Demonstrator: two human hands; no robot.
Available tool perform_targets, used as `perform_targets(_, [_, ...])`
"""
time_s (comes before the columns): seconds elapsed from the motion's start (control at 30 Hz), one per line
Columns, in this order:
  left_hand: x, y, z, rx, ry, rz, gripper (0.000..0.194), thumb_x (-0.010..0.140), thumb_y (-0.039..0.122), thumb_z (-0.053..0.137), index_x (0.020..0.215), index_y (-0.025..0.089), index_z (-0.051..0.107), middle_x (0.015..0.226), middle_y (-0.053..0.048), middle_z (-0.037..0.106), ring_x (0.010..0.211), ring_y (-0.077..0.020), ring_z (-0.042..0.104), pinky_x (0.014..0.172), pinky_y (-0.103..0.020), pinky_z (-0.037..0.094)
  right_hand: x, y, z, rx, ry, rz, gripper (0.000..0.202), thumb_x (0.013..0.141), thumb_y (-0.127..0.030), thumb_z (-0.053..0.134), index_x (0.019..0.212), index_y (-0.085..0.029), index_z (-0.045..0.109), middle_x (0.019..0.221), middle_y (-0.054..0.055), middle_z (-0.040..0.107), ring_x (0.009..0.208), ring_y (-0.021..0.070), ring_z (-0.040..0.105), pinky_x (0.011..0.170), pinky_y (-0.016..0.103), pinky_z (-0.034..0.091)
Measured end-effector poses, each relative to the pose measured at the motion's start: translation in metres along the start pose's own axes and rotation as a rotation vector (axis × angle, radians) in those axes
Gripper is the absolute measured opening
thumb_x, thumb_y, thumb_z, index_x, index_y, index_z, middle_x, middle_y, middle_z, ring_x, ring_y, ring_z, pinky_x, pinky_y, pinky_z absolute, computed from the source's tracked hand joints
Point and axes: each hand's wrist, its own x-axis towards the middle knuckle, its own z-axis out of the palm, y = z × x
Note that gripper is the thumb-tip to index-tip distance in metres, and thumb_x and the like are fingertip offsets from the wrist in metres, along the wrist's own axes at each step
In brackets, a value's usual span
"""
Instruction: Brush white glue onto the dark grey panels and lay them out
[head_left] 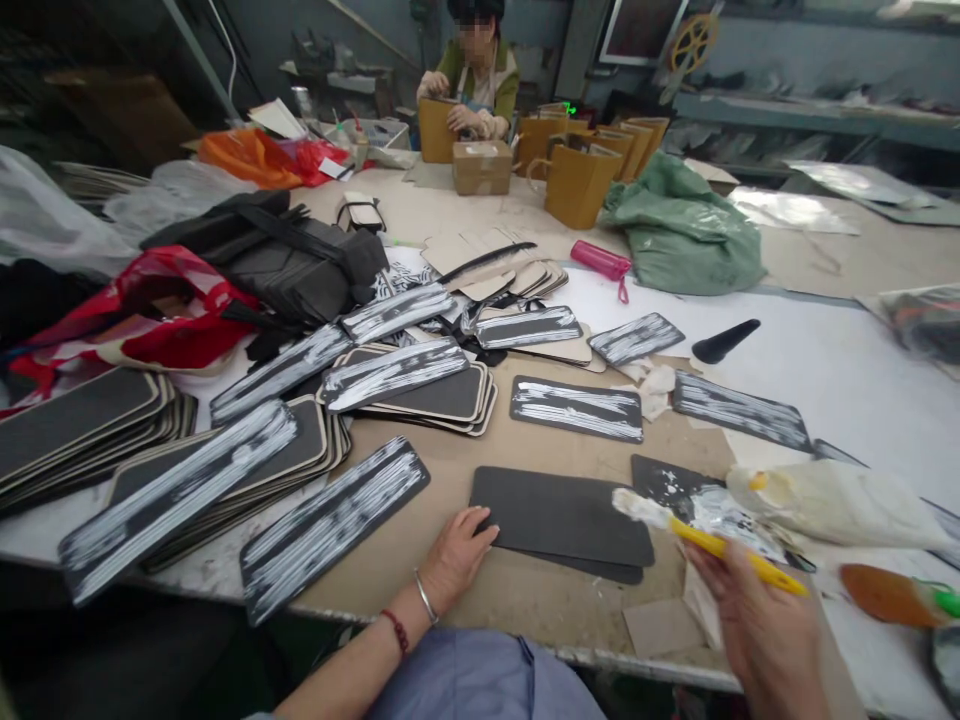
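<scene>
A yellow-handled brush (720,550) is in my right hand (769,620), its bristles loaded with a thick white paste. The brush tip is at the right end of a plain dark grey panel (559,515), with a second panel partly showing under it. My left hand (459,560) rests its fingertips on that panel's left edge, fingers slightly apart. Right of the panel, a dark board (682,480) carries smeared white paste, beside a pale plastic bag (832,500). Several dark strips streaked with white, such as this strip (576,410), lie around my hands.
Stacks of light-edged dark panels (75,425) stand at the left. Beyond lie a black bag (292,250), a pink pouch (600,260) and a green sack (682,225). An orange-brown brush (889,595) lies at right. Across the table, a person (480,90) handles a tan case (437,130).
</scene>
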Motion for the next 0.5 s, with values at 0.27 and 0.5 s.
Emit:
perform_targets(0.27, [-0.003,-0.003,0.009,0.007,0.018,0.091,0.024,0.085,0.014,0.041,0.097,0.018,0.061,0.107,-0.012,0.057,0.106,-0.021,0.05,0.08,-0.037,0.053,-0.07,0.038,0.138,-0.015,-0.264,0.113,0.037,0.06,-0.042,0.073,0.08,-0.012,0.064,0.076,0.002,0.067,0.071,0.0167,0.065,0.07,0.029,0.057])
perform_targets(0.5, [-0.003,-0.003,0.009,-0.072,0.034,0.07,0.021,0.085,0.016,0.043,0.092,0.017,0.063,0.104,-0.011,0.058,0.101,-0.02,0.052,0.079,-0.035,0.053,-0.076,0.057,0.151,-0.106,-0.28,0.081,0.038,0.058,-0.042,0.074,0.081,-0.013,0.064,0.074,0.001,0.067,0.069,0.0181,0.065,0.068,0.032,0.057])
